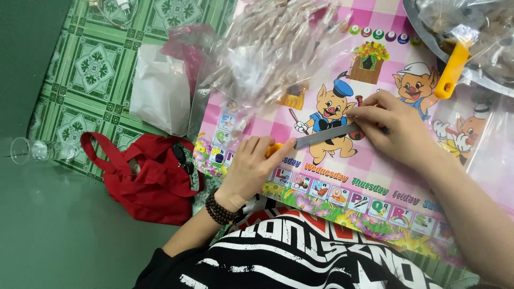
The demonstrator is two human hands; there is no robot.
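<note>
Knife (326,136): lying on the pink cartoon mat (375,176), long axis running 8 to 2 o'clock.
Left hand (251,168): fingers curling shut around the orange handle at 8 o'clock.
Right hand (396,128): fingertips pinching the blade tip at 2 o'clock.
Nearer hand: both are touching it, one at each end.

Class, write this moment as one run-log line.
left hand: grips knife by its orange handle | right hand: pinches blade tip | knife: lying flat on pink mat | red bag: beside mat
</note>
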